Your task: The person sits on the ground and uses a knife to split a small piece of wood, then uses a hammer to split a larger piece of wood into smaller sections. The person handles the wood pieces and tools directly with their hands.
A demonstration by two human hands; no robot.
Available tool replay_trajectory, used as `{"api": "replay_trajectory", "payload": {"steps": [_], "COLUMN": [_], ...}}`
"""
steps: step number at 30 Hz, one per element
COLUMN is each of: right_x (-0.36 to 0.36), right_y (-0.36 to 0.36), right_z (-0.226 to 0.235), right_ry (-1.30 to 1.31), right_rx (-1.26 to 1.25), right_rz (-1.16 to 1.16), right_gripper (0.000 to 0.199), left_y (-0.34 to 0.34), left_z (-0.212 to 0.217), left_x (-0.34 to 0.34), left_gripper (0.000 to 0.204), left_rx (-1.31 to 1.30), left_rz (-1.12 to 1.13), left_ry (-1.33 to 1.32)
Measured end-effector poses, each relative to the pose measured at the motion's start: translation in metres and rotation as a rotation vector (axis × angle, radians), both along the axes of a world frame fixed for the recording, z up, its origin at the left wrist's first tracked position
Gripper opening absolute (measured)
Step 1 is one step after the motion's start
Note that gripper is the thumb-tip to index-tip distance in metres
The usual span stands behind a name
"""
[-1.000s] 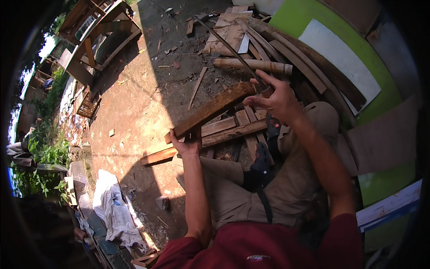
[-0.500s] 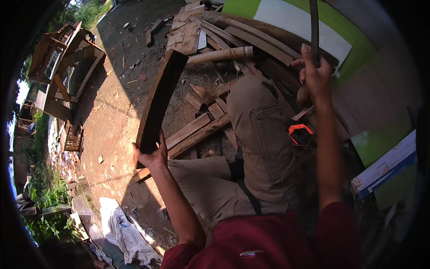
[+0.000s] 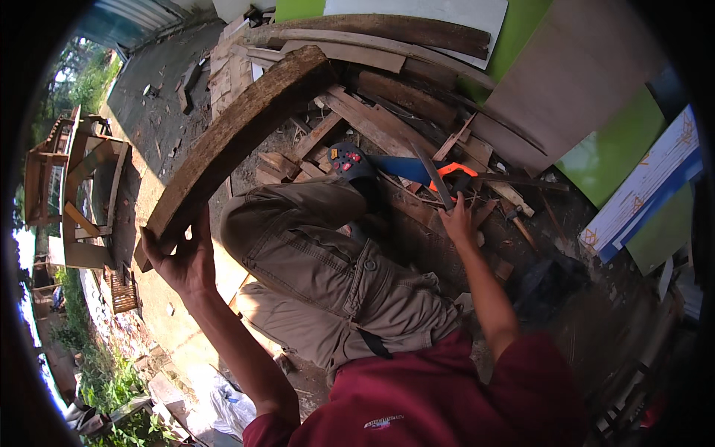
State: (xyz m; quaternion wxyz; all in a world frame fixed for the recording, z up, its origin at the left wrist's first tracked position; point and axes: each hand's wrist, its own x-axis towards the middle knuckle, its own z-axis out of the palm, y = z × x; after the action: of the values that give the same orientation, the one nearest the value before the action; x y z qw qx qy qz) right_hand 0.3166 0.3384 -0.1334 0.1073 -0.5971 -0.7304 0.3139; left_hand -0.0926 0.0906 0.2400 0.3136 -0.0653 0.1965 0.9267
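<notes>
Left hand (image 3: 185,259) grips the timber beam (image 3: 231,138) by its near end from below, likely to carry its weight, far end raised over scrap wood (image 3: 383,123). Right hand (image 3: 456,221) holds a long blade (image 3: 430,173), pointed forward beside the orange-handled saw (image 3: 452,172), probably keeping it clear of the body.

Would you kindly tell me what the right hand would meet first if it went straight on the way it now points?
Beyond the long blade it holds, the right hand would probably meet the saw's orange handle first, though depth here is unclear.
</notes>
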Motion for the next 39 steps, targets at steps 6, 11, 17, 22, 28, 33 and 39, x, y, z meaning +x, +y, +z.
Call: {"api": "replay_trajectory", "payload": {"steps": [6,11,17,22,28,33,39], "right_x": [0.041,0.041,-0.044,-0.095,-0.112,-0.152,-0.209], "right_y": [-0.003,0.0,0.053,0.062,0.049,0.017,0.03], "right_z": [-0.003,0.011,0.139,0.316,0.442,0.483,0.519], "right_ry": [-0.274,-0.271,0.5,1.042,1.036,0.809,0.664], "right_rx": [-0.019,0.208,0.436,0.308,0.496,0.836,0.505], "right_rz": [0.132,0.156,0.064,0.208,0.734,0.973,1.223], "right_gripper": [0.076,0.073,0.067,0.066,0.082,0.097,0.067], "left_y": [0.05,0.06,0.041,0.039,0.049,0.053,0.08], "left_z": [0.005,0.005,0.023,0.063,0.115,0.136,0.168], "left_x": [0.057,0.076,0.06,0.061,0.065,0.045,0.046], "left_gripper": [0.086,0.088,0.081,0.065,0.063,0.064,0.058], "left_rx": [-0.03,-0.051,-0.012,0.017,-0.029,0.573,0.048], "left_rz": [-0.029,0.003,0.063,0.053,0.166,-0.382,0.093], "left_ry": [0.146,0.187,0.265,0.549,0.775,0.934,0.964]}}
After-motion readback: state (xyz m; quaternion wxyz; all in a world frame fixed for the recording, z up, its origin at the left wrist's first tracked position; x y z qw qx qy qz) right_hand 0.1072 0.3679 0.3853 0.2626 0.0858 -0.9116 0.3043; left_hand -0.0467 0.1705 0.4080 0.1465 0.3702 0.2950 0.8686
